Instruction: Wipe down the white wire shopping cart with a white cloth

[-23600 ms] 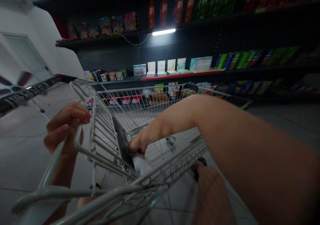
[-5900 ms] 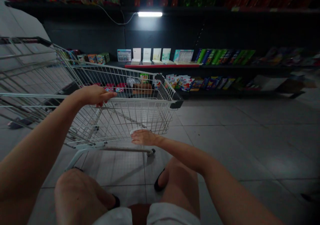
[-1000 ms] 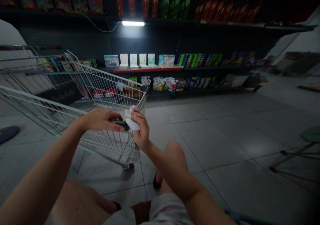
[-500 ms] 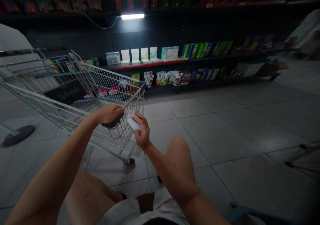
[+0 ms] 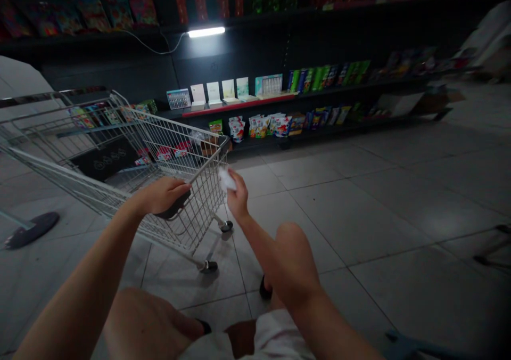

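Observation:
A metal shopping cart (image 5: 203,195) stands at an angle in front of me, its front end toward my hands. My left hand (image 5: 165,194) is closed over the cart's front corner, above a dark plate on the wire. In my right hand (image 5: 238,194) is a crumpled white cloth or tissue (image 5: 227,179), pinched in the fingers. It is beside the front wire panel, near the far corner; whether it touches the wire I cannot tell. Motion slightly blurs the white piece.
Behind the cart runs a dark store shelf (image 5: 239,103) with boxes, snack bags (image 5: 259,125) and bottles. A lit tube lamp (image 5: 206,32) hangs on it. A round dark base (image 5: 34,230) stands on the tiled floor at left. My knees are below my arms.
My right hand has moved right and slightly up with the white cloth, away from my left hand. The left hand has shifted left and down a little in view, staying on the cart.

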Demonstrator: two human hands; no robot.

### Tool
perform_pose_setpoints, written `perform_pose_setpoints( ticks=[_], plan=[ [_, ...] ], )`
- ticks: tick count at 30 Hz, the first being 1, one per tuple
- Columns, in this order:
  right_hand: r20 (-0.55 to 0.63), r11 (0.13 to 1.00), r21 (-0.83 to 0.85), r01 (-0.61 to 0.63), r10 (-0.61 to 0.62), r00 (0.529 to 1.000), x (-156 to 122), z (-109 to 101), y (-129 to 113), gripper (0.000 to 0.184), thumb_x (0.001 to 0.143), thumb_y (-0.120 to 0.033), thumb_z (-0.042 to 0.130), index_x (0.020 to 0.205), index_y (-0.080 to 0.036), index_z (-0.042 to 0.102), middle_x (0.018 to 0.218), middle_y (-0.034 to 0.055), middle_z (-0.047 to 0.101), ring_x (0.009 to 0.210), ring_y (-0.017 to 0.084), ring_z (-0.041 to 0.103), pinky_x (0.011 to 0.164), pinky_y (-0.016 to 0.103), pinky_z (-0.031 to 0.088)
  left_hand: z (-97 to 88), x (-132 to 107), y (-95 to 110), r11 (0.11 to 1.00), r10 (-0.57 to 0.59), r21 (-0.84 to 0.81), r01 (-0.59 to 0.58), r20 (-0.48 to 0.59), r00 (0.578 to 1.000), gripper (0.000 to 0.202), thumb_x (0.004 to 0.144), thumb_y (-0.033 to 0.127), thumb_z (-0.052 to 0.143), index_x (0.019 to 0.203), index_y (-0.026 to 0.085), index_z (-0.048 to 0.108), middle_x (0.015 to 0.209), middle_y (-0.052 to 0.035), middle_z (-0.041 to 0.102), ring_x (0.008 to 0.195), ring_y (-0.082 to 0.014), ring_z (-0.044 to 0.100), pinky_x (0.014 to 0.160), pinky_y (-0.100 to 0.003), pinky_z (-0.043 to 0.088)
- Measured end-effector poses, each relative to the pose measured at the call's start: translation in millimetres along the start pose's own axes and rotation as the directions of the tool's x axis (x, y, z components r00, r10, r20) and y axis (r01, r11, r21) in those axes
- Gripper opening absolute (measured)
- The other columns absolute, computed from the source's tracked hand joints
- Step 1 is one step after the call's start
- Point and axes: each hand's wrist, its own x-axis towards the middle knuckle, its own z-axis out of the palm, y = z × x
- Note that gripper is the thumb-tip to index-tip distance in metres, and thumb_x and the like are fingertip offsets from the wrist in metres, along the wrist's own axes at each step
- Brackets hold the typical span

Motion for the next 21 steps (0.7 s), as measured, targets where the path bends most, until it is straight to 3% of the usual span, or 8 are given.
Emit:
perform_pose_setpoints(
  ticks=[3,5,9,12,14,16,18,21],
  plan=[
    [-0.102,0.954,-0.022,-0.298,0.295,0.950,67,33,-4,0.052,0.073,-0.006,0.043,0.123,-0.012,0.059,0.126,0.0137,0.064,0.120,0.021,0.059,0.110,0.045,0.044,-0.3,1,3,1.000,-0.002,-0.007,0.002,0.000,1.000,0.046,0.091,0.050,0.028,0.064,0.020,0.049,0.065,-0.0029,0.058,0.062,-0.0151,0.053,0.061,-0.027,0.041],
    [-0.128,0.927,-0.057,-0.370,0.361,0.924,60,55,-13,0.054,0.075,-0.006,0.040,0.127,-0.009,0.056,0.129,0.0161,0.062,0.123,0.021,0.058,0.110,0.045,0.043,-0.1,3,4,1.000,-0.004,-0.007,0.004,0.001,1.000,0.046,0.091,0.050,0.028,0.065,0.019,0.050,0.065,-0.0027,0.059,0.062,-0.0151,0.053,0.061,-0.026,0.041],
    [0.020,0.996,-0.091,-0.008,0.010,1.000,-37,60,-39,0.057,0.079,-0.006,0.040,0.134,-0.016,0.054,0.143,0.0116,0.052,0.138,0.017,0.045,0.118,0.037,0.036,1.8,4,1,1.000,0.021,-0.001,-0.021,-0.004,1.000,0.045,0.091,0.049,0.028,0.065,0.019,0.050,0.065,-0.0028,0.058,0.062,-0.0149,0.052,0.062,-0.027,0.039],
    [0.261,0.981,0.005,0.193,-0.188,0.947,-79,32,-48,0.050,0.081,-0.007,0.043,0.126,-0.019,0.061,0.135,0.0097,0.060,0.132,0.017,0.052,0.114,0.035,0.043,3.2,2,-3,0.999,0.033,-0.007,-0.033,-0.012,0.999,0.045,0.091,0.049,0.028,0.064,0.019,0.049,0.064,-0.0024,0.056,0.060,-0.0144,0.050,0.062,-0.028,0.039],
    [0.279,0.969,0.055,0.242,-0.247,0.928,-61,12,-46,0.047,0.081,-0.007,0.044,0.121,-0.021,0.063,0.126,0.0084,0.065,0.124,0.017,0.058,0.108,0.035,0.048,3.1,0,-4,1.000,0.031,-0.005,-0.031,-0.005,1.000,0.045,0.091,0.049,0.027,0.064,0.019,0.048,0.063,-0.0023,0.056,0.060,-0.0142,0.050,0.061,-0.028,0.038],
    [0.159,0.967,0.033,0.253,-0.255,0.954,-14,2,-41,0.047,0.082,-0.007,0.044,0.122,-0.022,0.062,0.126,0.0071,0.064,0.121,0.017,0.059,0.107,0.038,0.048,2.1,-2,-2,1.000,0.018,0.023,-0.018,0.002,1.000,0.043,0.089,0.049,0.031,0.064,0.019,0.049,0.063,-0.0022,0.056,0.059,-0.0144,0.050,0.060,-0.028,0.037],
    [0.051,0.972,-0.037,0.231,-0.229,0.972,36,6,-40,0.048,0.081,-0.006,0.043,0.123,-0.023,0.061,0.131,0.0065,0.061,0.126,0.018,0.055,0.112,0.042,0.044,0.8,-2,0,0.998,-0.001,0.060,0.000,0.004,1.000,0.037,0.086,0.047,0.036,0.065,0.019,0.049,0.063,-0.0019,0.056,0.059,-0.0147,0.051,0.060,-0.028,0.035],
    [0.155,0.967,-0.119,0.223,-0.204,0.967,72,26,-54,0.048,0.077,-0.001,0.041,0.113,-0.021,0.066,0.123,0.0055,0.065,0.123,0.018,0.056,0.113,0.042,0.043,-0.2,-1,3,0.998,-0.020,0.068,0.019,0.013,1.000,0.030,0.082,0.043,0.041,0.066,0.019,0.050,0.062,-0.0015,0.056,0.059,-0.0150,0.050,0.058,-0.028,0.035]
  ],
)
